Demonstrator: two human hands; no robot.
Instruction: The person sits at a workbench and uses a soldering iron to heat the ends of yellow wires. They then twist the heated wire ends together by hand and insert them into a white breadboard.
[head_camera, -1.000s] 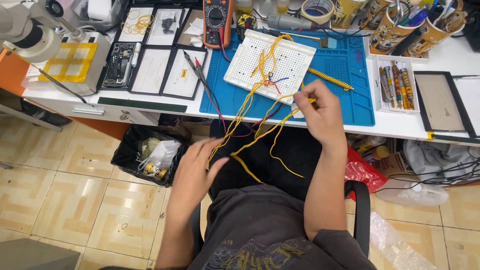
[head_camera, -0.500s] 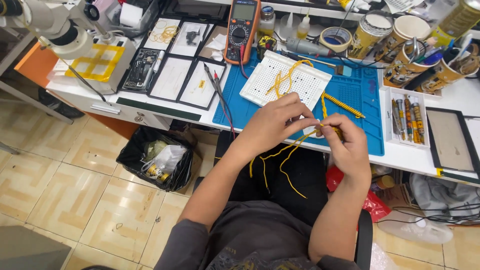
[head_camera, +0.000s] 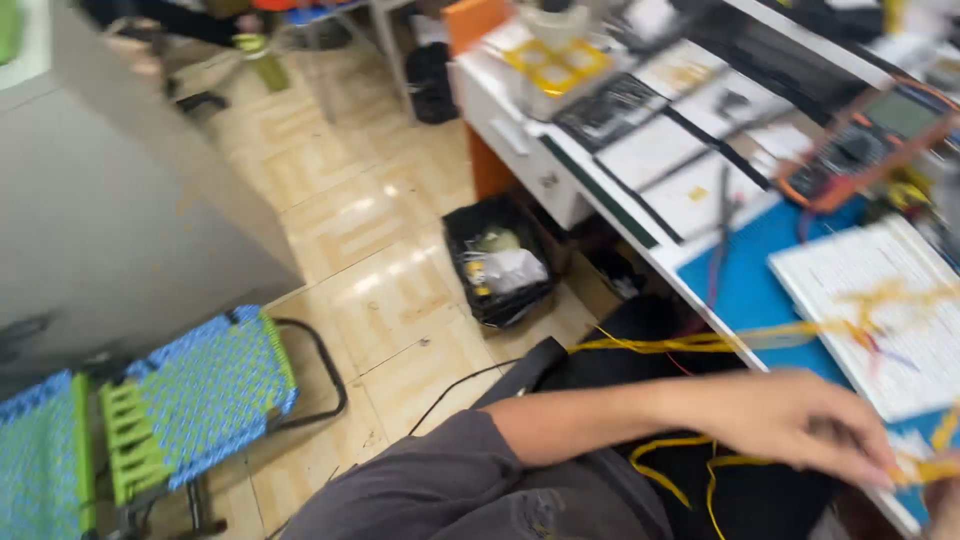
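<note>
Beige floor tiles blur beside the bench, where the left hand (head_camera: 800, 420) pinches yellow jumper wires (head_camera: 700, 343) trailing off the front edge from the white breadboard (head_camera: 880, 300); sorting 1 free likely needs steadier aim.

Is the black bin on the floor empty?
No, the black bin on the tiled floor holds crumpled white and yellow rubbish.

Thin yellow wires (head_camera: 700, 343), loose, blurred, trailing from white breadboard (head_camera: 880, 300) over the table edge
</note>
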